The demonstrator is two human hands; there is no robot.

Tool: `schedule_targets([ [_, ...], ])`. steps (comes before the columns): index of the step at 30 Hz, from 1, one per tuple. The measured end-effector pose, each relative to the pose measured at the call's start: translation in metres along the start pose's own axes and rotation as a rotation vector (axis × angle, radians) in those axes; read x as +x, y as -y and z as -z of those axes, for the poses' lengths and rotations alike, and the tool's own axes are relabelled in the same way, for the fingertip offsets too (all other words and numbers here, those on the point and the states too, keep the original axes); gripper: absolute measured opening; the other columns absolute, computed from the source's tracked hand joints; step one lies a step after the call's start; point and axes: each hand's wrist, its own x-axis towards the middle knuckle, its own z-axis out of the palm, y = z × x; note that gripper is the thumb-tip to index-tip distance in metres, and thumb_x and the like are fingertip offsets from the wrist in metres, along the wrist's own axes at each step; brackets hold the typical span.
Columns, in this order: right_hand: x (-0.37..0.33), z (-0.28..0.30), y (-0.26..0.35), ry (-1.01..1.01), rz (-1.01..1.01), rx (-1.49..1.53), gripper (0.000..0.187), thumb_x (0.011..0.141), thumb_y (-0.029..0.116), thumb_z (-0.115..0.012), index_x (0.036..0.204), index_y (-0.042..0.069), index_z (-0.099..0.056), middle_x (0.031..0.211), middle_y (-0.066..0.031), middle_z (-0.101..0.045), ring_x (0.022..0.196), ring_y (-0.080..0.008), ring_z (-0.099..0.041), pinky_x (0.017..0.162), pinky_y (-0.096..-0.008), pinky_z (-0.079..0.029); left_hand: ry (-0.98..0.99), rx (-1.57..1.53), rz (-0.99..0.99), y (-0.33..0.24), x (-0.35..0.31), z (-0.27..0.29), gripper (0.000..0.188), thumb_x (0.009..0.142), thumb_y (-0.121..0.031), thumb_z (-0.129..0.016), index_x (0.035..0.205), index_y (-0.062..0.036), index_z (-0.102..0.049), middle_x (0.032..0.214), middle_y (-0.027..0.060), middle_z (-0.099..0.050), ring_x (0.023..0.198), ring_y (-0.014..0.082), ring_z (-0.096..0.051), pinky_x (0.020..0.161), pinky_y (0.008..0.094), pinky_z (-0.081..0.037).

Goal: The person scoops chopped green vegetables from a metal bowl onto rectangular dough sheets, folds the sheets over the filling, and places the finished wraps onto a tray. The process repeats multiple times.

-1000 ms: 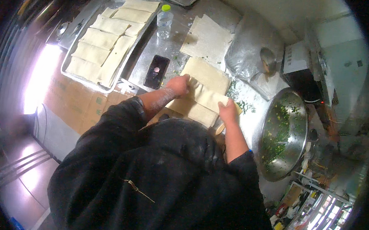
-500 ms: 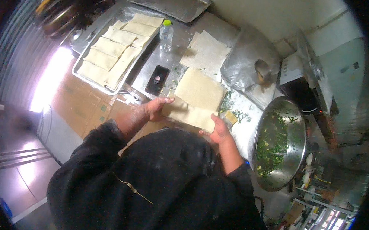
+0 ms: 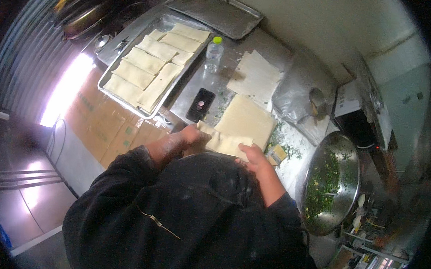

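A folded strip of pale dough [image 3: 226, 143] is held between my two hands at the table's near edge. My left hand [image 3: 193, 135] is closed on its left end, and my right hand [image 3: 254, 156] grips the right end with the thumb on top. Just beyond lies a stack of square dough sheets [image 3: 249, 118]. By my right hand is a small yellowish block or scraper [image 3: 277, 154], too small to name for sure. At the upper left, several dough rectangles [image 3: 137, 74] lie in rows on a metal tray [image 3: 102, 87].
A large steel bowl [image 3: 353, 179] with chopped greens stands at the right. Beyond the stack are a floured sheet [image 3: 256, 75], a plastic bag [image 3: 298, 90] and a metal cup [image 3: 318, 99]. A phone [image 3: 200, 105], a bottle [image 3: 214, 57] and a bare tray [image 3: 214, 12] sit further left.
The view has shifted, so the table's things appear further right and lower. Both hands still hold the dough strip, now drawn closer to my body, with its left end more crumpled.
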Motion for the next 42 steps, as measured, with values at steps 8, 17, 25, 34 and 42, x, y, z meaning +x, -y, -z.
schedule_targets([
  [8, 0.086, -0.135, 0.066, 0.037, -0.015, -0.151, 0.035, 0.097, 0.017, -0.069, 0.128, 0.004, -0.059, 0.113, -0.0125, -0.068, 0.095, -0.0237, -0.067, 0.064, -0.0376, -0.059, -0.155, 0.023, -0.068, -0.002, 0.053, 0.172, 0.036, 0.086, -0.014, -0.076, 0.117, 0.0015, -0.066, 0.098, 0.013, -0.072, 0.084, 0.0212, -0.068, 0.074, 0.0346, -0.055],
  [17, 0.227, -0.276, 0.165, -0.063, 0.187, -0.382, 0.033, 0.098, 0.02, -0.068, 0.127, 0.006, -0.061, 0.112, -0.0097, -0.071, 0.086, -0.021, -0.069, 0.059, -0.0355, -0.057, -0.154, -0.07, -0.227, -0.087, 0.124, 0.368, 0.03, 0.083, -0.007, -0.076, 0.112, -0.0004, -0.067, 0.093, 0.0116, -0.073, 0.082, 0.0212, -0.07, 0.074, 0.0357, -0.057],
  [25, 0.317, -0.347, 0.24, -0.294, 0.306, -0.462, 0.036, 0.097, 0.016, -0.066, 0.127, -0.002, -0.057, 0.113, -0.0132, -0.068, 0.09, -0.0225, -0.068, 0.062, -0.0336, -0.057, -0.269, -0.061, -0.349, -0.154, 0.203, 0.467, 0.038, 0.087, -0.014, -0.076, 0.121, 0.0003, -0.063, 0.1, 0.0112, -0.072, 0.085, 0.021, -0.069, 0.077, 0.0348, -0.056],
  [34, 0.338, -0.35, 0.223, -0.27, 0.406, -0.769, 0.061, 0.094, 0.014, -0.07, 0.146, -0.004, -0.042, 0.133, -0.02, -0.062, 0.109, -0.026, -0.066, 0.093, -0.0368, -0.054, -0.657, 0.461, -0.354, -0.123, 0.278, 0.525, 0.051, 0.086, -0.021, -0.073, 0.132, -0.0043, -0.062, 0.121, 0.0194, -0.071, 0.112, 0.0329, -0.067, 0.094, 0.0401, -0.054],
  [42, 0.201, -0.195, 0.137, 0.038, 1.095, -1.493, 0.038, 0.095, 0.021, -0.07, 0.126, -0.001, -0.063, 0.122, -0.0162, -0.069, 0.11, -0.0274, -0.068, 0.098, -0.0383, -0.053, -0.904, 0.504, -0.444, -0.104, 0.259, 0.515, 0.041, 0.088, -0.024, -0.071, 0.124, -0.0037, -0.067, 0.124, 0.0194, -0.069, 0.112, 0.0335, -0.067, 0.098, 0.0415, -0.051],
])
